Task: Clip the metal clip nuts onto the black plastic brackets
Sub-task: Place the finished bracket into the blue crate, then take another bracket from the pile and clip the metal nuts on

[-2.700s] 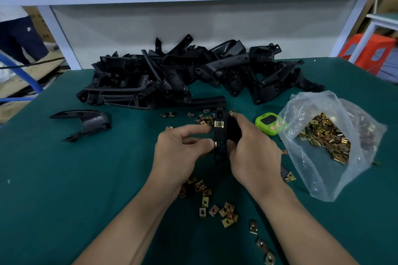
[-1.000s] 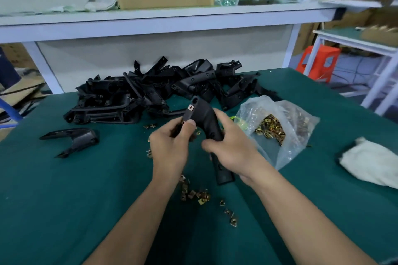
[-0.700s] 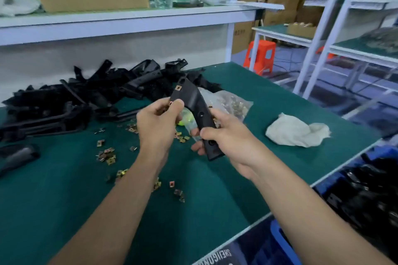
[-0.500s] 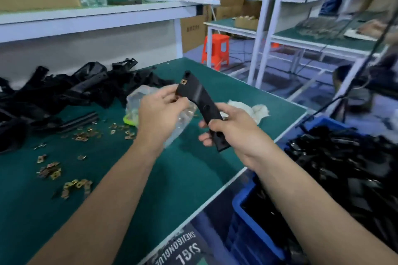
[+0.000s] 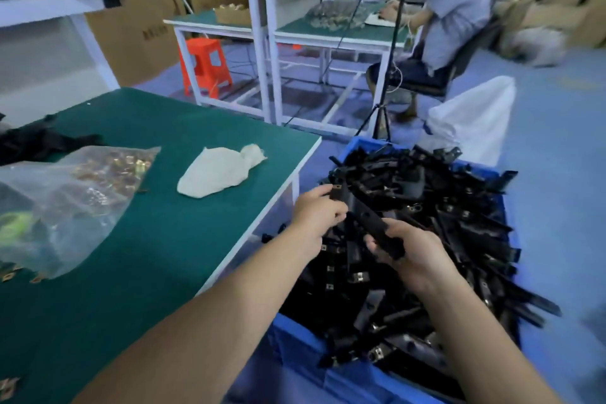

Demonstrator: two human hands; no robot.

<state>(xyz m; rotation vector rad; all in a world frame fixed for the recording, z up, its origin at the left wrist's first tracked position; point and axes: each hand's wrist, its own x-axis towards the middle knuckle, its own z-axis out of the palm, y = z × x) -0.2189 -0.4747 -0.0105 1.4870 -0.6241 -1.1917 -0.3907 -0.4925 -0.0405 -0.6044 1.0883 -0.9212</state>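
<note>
The left hand (image 5: 316,210) pinches the upper end of a bracket (image 5: 364,219), where a clip nut (image 5: 336,187) seems seated, though blur hides detail. The right hand (image 5: 410,254) curls round the lower end. Below the grip, a heap (image 5: 459,223) of brackets fills the bin (image 5: 295,344). Left of it, a cloth (image 5: 219,174) and a bag (image 5: 65,200) lie on the table (image 5: 196,239).

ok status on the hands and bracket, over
Left hand and right hand both grip one black bracket, clip nut on its top end. Held over the blue bin of brackets. Nothing in the way.
</note>
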